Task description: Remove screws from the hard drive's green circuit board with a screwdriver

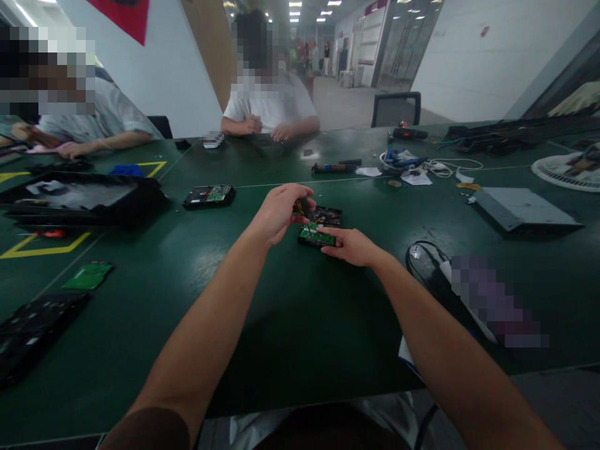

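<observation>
A small hard drive [315, 235] with a green circuit board facing up lies on the dark green table [262, 312] in front of me. My left hand [280, 211] is closed round a screwdriver [304, 208] whose tip points down at the board. My right hand [349, 245] rests on the drive's right edge, fingers pressed against it. A second opened drive [328, 216] lies just behind the first.
Another drive [209, 195] lies to the left, a loose green board [89, 275] near left, dark trays [79, 201] further left. A grey flat case [522, 208] and cables [422, 165] sit right. Two people sit across the table [269, 100], [89, 122].
</observation>
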`<action>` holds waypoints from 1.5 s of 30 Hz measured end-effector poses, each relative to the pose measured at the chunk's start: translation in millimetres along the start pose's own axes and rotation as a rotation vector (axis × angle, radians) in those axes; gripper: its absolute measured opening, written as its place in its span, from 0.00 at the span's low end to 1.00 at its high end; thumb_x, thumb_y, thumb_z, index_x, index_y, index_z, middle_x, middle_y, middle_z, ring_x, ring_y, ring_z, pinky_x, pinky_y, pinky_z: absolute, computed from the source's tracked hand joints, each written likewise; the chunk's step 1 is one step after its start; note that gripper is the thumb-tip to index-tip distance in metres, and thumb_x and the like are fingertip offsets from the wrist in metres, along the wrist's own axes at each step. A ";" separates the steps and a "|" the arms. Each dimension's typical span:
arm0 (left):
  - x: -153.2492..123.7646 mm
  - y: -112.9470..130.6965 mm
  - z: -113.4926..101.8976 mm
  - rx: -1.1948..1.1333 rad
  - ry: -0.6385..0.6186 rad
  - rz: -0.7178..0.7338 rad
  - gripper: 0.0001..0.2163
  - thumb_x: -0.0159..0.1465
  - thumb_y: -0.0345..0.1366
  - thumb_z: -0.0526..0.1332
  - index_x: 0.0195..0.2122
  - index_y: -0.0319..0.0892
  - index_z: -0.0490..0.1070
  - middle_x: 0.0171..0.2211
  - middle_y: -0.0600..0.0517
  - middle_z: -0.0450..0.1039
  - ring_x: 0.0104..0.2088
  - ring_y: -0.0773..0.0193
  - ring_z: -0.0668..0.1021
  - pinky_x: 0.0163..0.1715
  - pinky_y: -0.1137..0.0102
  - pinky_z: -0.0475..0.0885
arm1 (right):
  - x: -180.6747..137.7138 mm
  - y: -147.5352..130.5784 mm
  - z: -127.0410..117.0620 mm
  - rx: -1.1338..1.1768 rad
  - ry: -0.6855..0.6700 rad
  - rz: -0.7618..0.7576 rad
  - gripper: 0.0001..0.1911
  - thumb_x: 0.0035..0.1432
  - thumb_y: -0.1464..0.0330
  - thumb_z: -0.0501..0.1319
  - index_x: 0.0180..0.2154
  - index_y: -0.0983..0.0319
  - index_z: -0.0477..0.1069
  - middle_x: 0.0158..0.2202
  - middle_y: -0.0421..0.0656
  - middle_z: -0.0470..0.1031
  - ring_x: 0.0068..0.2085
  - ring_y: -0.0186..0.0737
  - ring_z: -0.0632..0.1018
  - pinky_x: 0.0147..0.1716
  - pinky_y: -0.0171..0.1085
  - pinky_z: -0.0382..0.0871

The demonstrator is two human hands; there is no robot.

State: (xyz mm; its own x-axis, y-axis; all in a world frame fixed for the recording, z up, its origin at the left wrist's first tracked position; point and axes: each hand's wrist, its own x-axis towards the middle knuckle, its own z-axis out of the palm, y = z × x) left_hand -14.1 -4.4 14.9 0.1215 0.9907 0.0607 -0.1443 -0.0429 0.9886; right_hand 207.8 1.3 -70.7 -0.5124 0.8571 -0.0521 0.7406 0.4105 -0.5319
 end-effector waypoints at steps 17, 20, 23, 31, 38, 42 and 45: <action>-3.6 5.6 -3.2 0.278 0.038 0.050 0.13 0.62 0.45 0.66 0.37 0.41 0.82 0.40 0.45 0.81 0.24 0.67 0.76 0.17 0.73 0.63 | -0.3 -0.1 1.0 0.010 0.007 -0.012 0.36 0.66 0.56 0.67 0.72 0.50 0.63 0.32 0.39 0.77 0.31 0.39 0.74 0.36 0.39 0.61; -4.2 6.6 -2.5 0.133 -0.010 -0.044 0.12 0.61 0.43 0.66 0.40 0.40 0.80 0.44 0.44 0.81 0.23 0.67 0.78 0.17 0.73 0.66 | -0.9 -1.8 -0.2 0.005 -0.002 0.001 0.37 0.66 0.56 0.66 0.73 0.50 0.62 0.32 0.39 0.77 0.31 0.38 0.74 0.36 0.39 0.62; -2.1 5.1 -2.8 -0.027 -0.049 -0.136 0.11 0.62 0.42 0.63 0.40 0.39 0.78 0.41 0.43 0.81 0.25 0.65 0.80 0.20 0.72 0.70 | -1.9 -3.0 -1.1 -0.002 0.001 0.008 0.37 0.66 0.57 0.67 0.72 0.50 0.63 0.32 0.39 0.77 0.31 0.38 0.75 0.37 0.38 0.62; -2.8 3.0 -2.7 -0.020 -0.067 -0.136 0.13 0.65 0.45 0.65 0.39 0.39 0.79 0.40 0.44 0.78 0.27 0.64 0.81 0.23 0.72 0.74 | -1.5 -2.2 0.4 -0.003 0.012 0.012 0.37 0.65 0.57 0.67 0.72 0.48 0.63 0.32 0.39 0.78 0.31 0.39 0.75 0.36 0.39 0.62; -2.2 3.6 -4.4 -0.016 -0.081 -0.154 0.12 0.63 0.43 0.66 0.42 0.40 0.75 0.40 0.43 0.81 0.26 0.62 0.82 0.24 0.69 0.76 | -0.8 -2.1 0.3 0.005 0.007 -0.005 0.37 0.65 0.58 0.67 0.73 0.50 0.62 0.31 0.38 0.76 0.32 0.39 0.75 0.38 0.39 0.62; -0.6 2.8 -6.1 -0.062 -0.075 -0.186 0.11 0.64 0.44 0.64 0.39 0.40 0.74 0.39 0.42 0.81 0.28 0.60 0.83 0.26 0.69 0.77 | -0.7 -0.5 1.2 0.008 0.008 -0.007 0.37 0.66 0.58 0.67 0.72 0.50 0.63 0.31 0.38 0.76 0.31 0.38 0.74 0.37 0.39 0.62; 0.4 3.3 -8.9 -0.007 -0.080 -0.168 0.14 0.64 0.44 0.64 0.40 0.38 0.78 0.40 0.41 0.80 0.27 0.63 0.81 0.25 0.70 0.75 | -0.6 -0.3 1.4 0.010 0.004 -0.006 0.36 0.66 0.58 0.67 0.72 0.50 0.62 0.31 0.38 0.76 0.31 0.39 0.74 0.38 0.39 0.62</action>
State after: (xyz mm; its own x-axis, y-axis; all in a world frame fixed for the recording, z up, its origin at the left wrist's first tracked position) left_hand -23.3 -3.0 16.9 0.2225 0.9703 -0.0945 -0.1225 0.1240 0.9847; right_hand 207.3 0.3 -71.8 -0.5150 0.8560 -0.0452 0.7330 0.4125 -0.5409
